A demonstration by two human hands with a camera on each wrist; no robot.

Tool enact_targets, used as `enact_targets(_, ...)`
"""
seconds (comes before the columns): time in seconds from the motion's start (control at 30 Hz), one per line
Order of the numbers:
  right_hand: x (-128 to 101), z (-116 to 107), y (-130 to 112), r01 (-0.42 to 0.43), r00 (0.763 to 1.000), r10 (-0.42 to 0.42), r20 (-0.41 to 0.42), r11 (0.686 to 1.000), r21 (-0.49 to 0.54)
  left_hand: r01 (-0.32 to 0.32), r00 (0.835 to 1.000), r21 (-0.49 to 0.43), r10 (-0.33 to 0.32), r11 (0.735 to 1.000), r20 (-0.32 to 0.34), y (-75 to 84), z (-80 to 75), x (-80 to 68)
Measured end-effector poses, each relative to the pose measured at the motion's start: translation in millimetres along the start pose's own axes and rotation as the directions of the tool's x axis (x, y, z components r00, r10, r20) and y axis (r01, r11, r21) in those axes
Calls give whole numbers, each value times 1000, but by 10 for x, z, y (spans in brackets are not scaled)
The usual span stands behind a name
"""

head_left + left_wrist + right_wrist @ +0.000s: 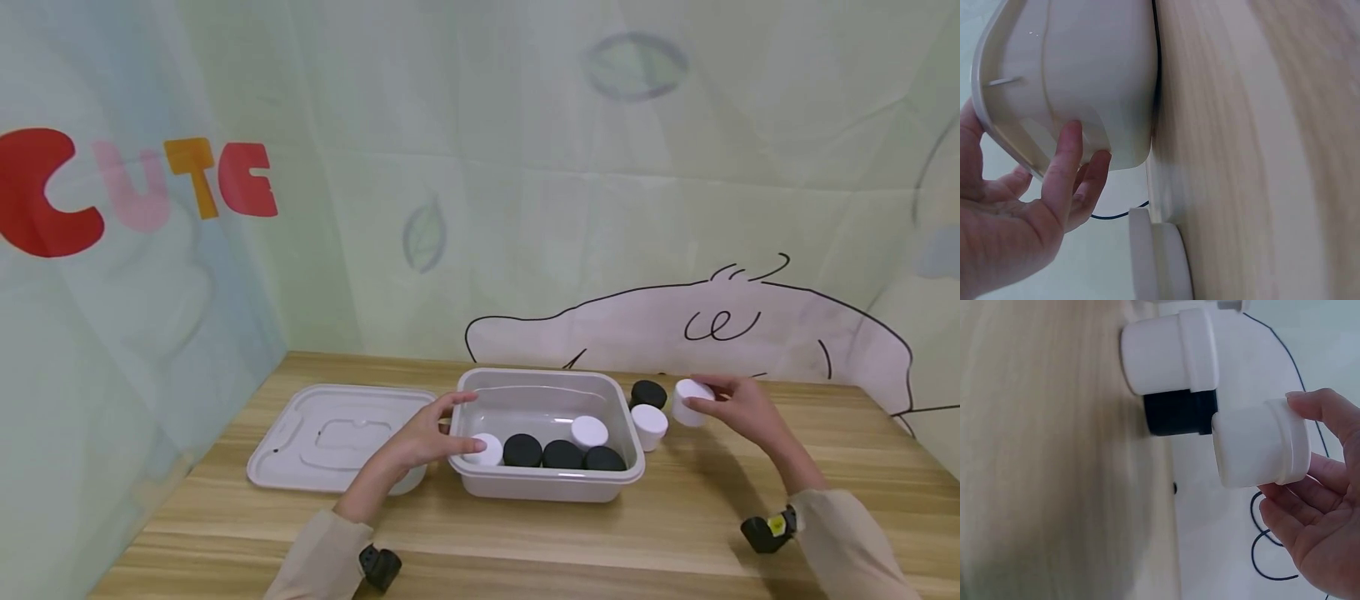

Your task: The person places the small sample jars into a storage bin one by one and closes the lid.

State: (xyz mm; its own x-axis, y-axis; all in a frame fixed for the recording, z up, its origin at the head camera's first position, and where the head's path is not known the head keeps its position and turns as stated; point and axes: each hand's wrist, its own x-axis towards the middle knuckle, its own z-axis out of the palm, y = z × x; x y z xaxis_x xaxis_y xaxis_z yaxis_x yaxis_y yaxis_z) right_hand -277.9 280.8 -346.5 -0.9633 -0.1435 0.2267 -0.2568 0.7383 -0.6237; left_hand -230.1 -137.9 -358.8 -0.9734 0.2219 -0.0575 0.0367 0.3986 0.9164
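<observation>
A beige plastic bin (551, 486) stands mid-table and holds several jars, some black (562, 454) and some white (589, 431). My left hand (442, 429) holds the bin's left wall, thumb over the rim and fingers (1069, 165) against the outside of the bin (1085, 81). Right of the bin, my right hand (720, 404) pinches a white jar (690, 402) above the table, lying sideways in the fingertips (1310, 406). Just left of the held jar (1260, 444), a second white jar (649, 425) and a black jar (648, 393) stand on the wood.
The bin's lid (337, 433) lies flat to the left. A pale round object (1157, 262) sits by the lid under my left hand. A printed fabric wall (525, 208) closes the back and sides. Bare wooden table (600, 542) stretches in front.
</observation>
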Motion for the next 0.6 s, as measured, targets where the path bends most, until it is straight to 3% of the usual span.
enact_targets(0.27, 2, -59, -238, 11, 999, -10, -44, 999, 43, 2, 1000, 4, -2, 1000, -2, -3, -3, 1)
enact_targets(0.6, 33, 54, -629, 61, 997, -57, -54, 996, 68, 0, 1000, 11, 0, 1000, -4, 0, -1, 0)
